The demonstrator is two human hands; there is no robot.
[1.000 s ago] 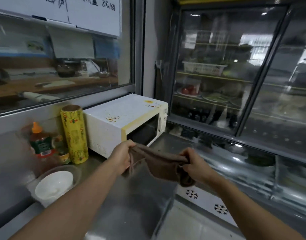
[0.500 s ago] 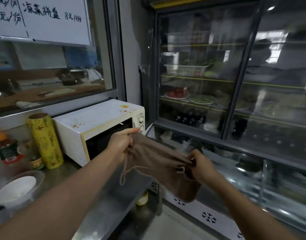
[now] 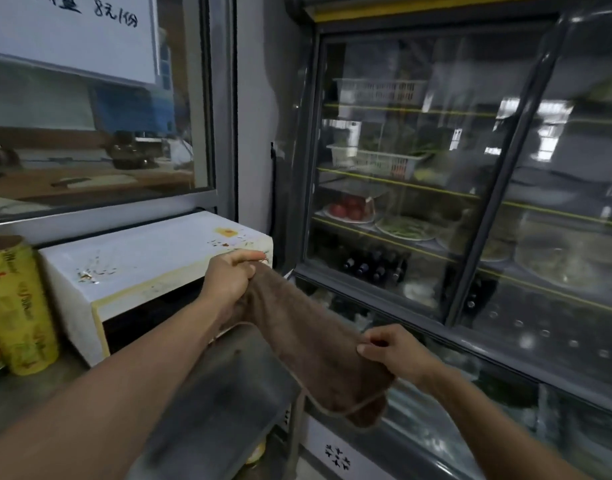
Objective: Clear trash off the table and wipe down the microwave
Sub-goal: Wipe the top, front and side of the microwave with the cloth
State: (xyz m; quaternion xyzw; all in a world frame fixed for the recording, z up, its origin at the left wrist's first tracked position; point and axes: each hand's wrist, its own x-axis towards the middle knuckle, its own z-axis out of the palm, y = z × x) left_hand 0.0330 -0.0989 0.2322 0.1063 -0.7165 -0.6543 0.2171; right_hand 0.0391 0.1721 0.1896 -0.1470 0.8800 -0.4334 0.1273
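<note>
Handwritten "8元/份", seemingly, on the whiteboard point(image 3: 72, 32).

Single head cam, worn at head height, looks fwd and down along both forearms; wide-angle, so edges bow. Close range: left hand point(image 3: 228, 282) sits mid-frame, right hand point(image 3: 393, 353) lower and to its right. Just behind the left hand is the microwave point(image 3: 142, 271), beyond the right hand a glass-door fridge point(image 3: 471, 202); no 2nd view, so nothing shared.
</note>
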